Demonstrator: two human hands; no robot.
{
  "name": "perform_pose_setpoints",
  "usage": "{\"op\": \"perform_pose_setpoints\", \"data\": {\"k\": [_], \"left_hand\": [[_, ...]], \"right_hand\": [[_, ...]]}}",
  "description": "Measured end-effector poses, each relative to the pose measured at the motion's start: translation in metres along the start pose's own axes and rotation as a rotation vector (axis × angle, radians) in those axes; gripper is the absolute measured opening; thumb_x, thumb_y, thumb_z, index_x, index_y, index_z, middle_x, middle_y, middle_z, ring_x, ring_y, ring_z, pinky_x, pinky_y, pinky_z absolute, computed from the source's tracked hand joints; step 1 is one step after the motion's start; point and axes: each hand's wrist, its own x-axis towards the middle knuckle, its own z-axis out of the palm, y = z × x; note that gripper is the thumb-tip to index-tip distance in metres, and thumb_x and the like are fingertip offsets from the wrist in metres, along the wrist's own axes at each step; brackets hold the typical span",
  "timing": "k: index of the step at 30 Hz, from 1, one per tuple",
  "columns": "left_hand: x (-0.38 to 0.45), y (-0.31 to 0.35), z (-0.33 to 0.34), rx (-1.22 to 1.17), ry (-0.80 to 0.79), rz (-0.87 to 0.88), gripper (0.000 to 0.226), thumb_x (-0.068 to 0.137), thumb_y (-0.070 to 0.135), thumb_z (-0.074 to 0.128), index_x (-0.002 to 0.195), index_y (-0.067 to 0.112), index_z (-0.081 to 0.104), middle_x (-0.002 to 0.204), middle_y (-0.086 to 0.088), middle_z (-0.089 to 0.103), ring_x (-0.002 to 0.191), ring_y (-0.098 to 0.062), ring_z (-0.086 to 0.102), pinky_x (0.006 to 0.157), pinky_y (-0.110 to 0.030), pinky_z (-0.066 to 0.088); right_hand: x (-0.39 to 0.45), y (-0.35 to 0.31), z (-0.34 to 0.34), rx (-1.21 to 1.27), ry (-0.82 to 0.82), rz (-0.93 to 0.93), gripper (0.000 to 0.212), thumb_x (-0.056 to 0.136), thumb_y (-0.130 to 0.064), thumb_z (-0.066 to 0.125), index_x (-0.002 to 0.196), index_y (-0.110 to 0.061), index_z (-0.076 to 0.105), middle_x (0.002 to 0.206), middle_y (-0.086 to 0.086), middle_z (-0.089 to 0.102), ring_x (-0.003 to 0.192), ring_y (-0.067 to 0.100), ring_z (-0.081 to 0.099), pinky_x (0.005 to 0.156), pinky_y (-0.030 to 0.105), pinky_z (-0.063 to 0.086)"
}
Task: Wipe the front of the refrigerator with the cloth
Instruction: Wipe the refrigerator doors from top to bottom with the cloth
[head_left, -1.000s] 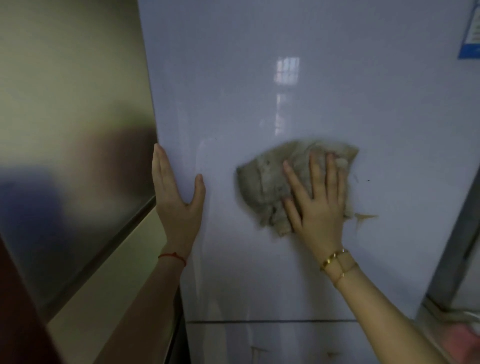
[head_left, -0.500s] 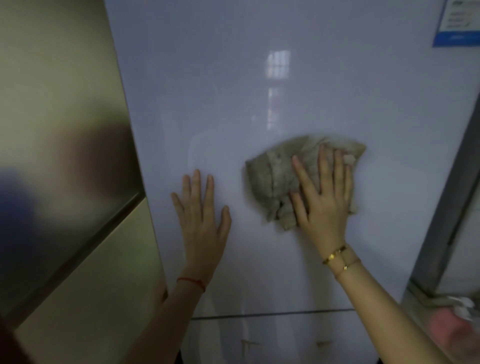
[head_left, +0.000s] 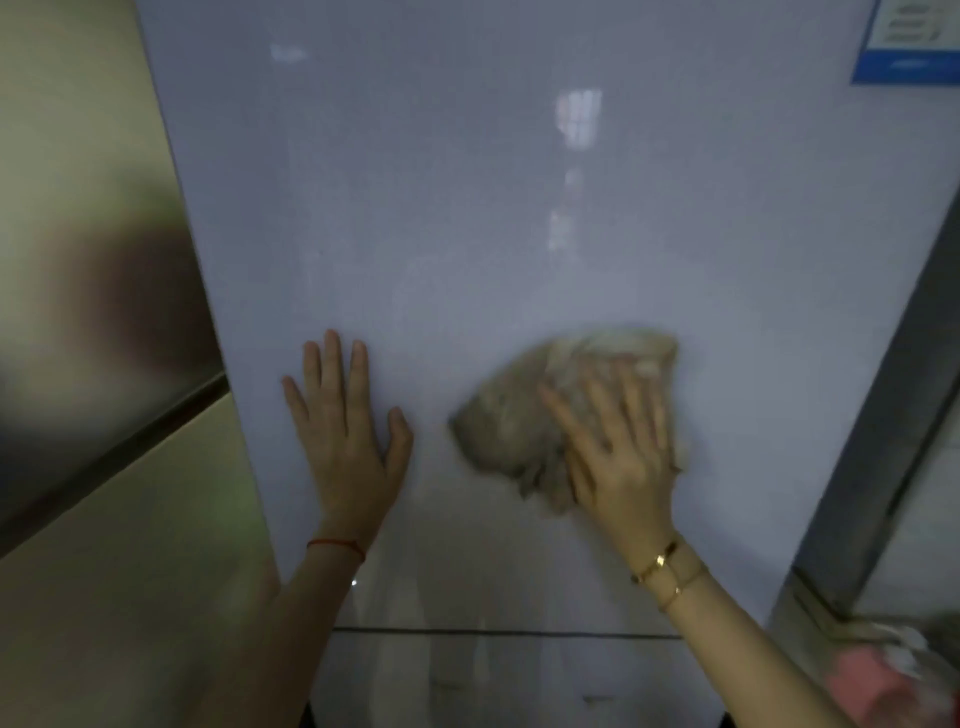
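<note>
The white glossy refrigerator front (head_left: 467, 208) fills most of the head view. A crumpled grey-beige cloth (head_left: 514, 421) lies flat against the door at centre right. My right hand (head_left: 618, 457) presses on the cloth with fingers spread, covering its right part. My left hand (head_left: 345, 436) rests flat on the door to the cloth's left, fingers apart, holding nothing. A dark seam (head_left: 509, 633) between the upper and lower door runs below both hands.
A shiny metallic panel (head_left: 88, 270) stands to the left of the refrigerator, with a beige surface (head_left: 130, 571) under it. A blue label (head_left: 909, 41) is at the door's top right. A grey frame (head_left: 883, 441) and pink item (head_left: 872, 686) lie to the right.
My left hand moved from the door's left edge to lie flat on the front. My right hand slid the cloth slightly rightward; the stain seen beside it earlier is gone.
</note>
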Motion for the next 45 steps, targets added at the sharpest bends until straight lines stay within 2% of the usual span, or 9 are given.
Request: {"op": "perform_pose_setpoints", "data": {"k": [3,8,11,16,20,26,31,37,45], "left_hand": [[0.000,-0.002,0.001,0.003,0.008,0.005,0.060,0.096,0.027,0.041,0.149,0.003,0.026,0.156,-0.023,0.026,0.151,-0.032,0.011,0.123,-0.057,0.007],[0.000,0.000,0.001,0.000,0.032,0.013,0.060,0.096,0.026,0.041,0.150,0.004,0.025,0.156,-0.024,0.027,0.149,-0.038,0.016,0.123,-0.057,0.007],[0.000,-0.001,0.001,0.003,0.022,0.010,0.060,0.097,0.026,0.040,0.150,0.005,0.025,0.156,-0.024,0.027,0.149,-0.040,0.017,0.123,-0.057,0.007],[0.000,-0.001,-0.004,-0.015,-0.021,0.000,0.060,0.097,0.028,0.040,0.150,0.003,0.025,0.157,-0.022,0.024,0.151,-0.033,0.012,0.123,-0.056,0.006],[-0.002,-0.006,-0.014,-0.026,-0.081,0.008,0.061,0.097,0.026,0.046,0.149,0.004,0.026,0.158,-0.019,0.022,0.151,-0.033,0.013,0.124,-0.053,0.008],[-0.044,-0.016,-0.033,-0.049,-0.213,-0.026,0.062,0.096,0.021,0.053,0.150,0.003,0.027,0.159,-0.017,0.021,0.151,-0.031,0.012,0.124,-0.052,0.014],[-0.097,-0.026,-0.061,-0.064,-0.377,-0.046,0.060,0.097,0.021,0.052,0.149,0.005,0.030,0.159,-0.013,0.025,0.150,-0.029,0.021,0.122,-0.047,0.027],[-0.168,-0.038,-0.077,-0.186,-0.471,-0.147,0.052,0.098,0.021,0.047,0.147,0.009,0.036,0.153,-0.006,0.037,0.141,-0.025,0.037,0.114,-0.047,0.037],[-0.304,-0.061,-0.046,-0.143,-0.394,-0.113,0.050,0.097,0.015,0.050,0.144,0.004,0.040,0.152,-0.012,0.039,0.144,-0.027,0.033,0.117,-0.051,0.032]], "right_hand": [[-0.046,0.003,0.002,-0.039,-0.130,-0.219,0.042,0.104,-0.016,0.043,0.144,-0.028,0.044,0.152,0.003,0.042,0.143,0.028,0.030,0.122,0.043,0.020],[0.014,0.025,-0.008,0.031,0.081,0.070,0.044,0.099,-0.013,0.047,0.141,-0.024,0.050,0.152,0.008,0.040,0.145,0.032,0.029,0.119,0.054,0.025],[0.041,0.018,-0.007,0.027,0.133,0.173,0.042,0.100,-0.022,0.047,0.142,-0.023,0.049,0.152,0.012,0.038,0.145,0.037,0.028,0.119,0.057,0.023],[-0.021,-0.004,0.003,-0.082,-0.069,-0.085,0.059,0.092,-0.055,0.057,0.143,-0.029,0.046,0.154,0.006,0.035,0.143,0.034,0.032,0.121,0.049,0.020],[-0.008,-0.012,0.003,-0.092,-0.066,-0.022,0.069,0.086,-0.067,0.058,0.143,-0.030,0.046,0.153,0.006,0.036,0.144,0.033,0.027,0.121,0.049,0.018],[0.037,-0.050,0.015,0.019,0.072,0.056,0.043,0.099,-0.036,0.056,0.141,-0.026,0.051,0.150,0.007,0.043,0.141,0.032,0.035,0.119,0.049,0.025],[-0.043,-0.065,0.010,0.163,-0.091,-0.113,0.037,0.097,-0.002,0.057,0.132,-0.016,0.060,0.141,0.006,0.054,0.129,0.027,0.048,0.110,0.045,0.040],[-0.111,-0.089,-0.023,0.333,-0.167,0.187,0.034,0.102,-0.001,0.042,0.124,-0.011,0.066,0.132,0.015,0.058,0.121,0.033,0.051,0.108,0.045,0.043],[-0.229,-0.139,0.028,0.306,-0.060,0.090,0.049,0.088,0.011,0.063,0.128,-0.017,0.062,0.139,0.006,0.049,0.120,0.029,0.050,0.105,0.044,0.046]]}}
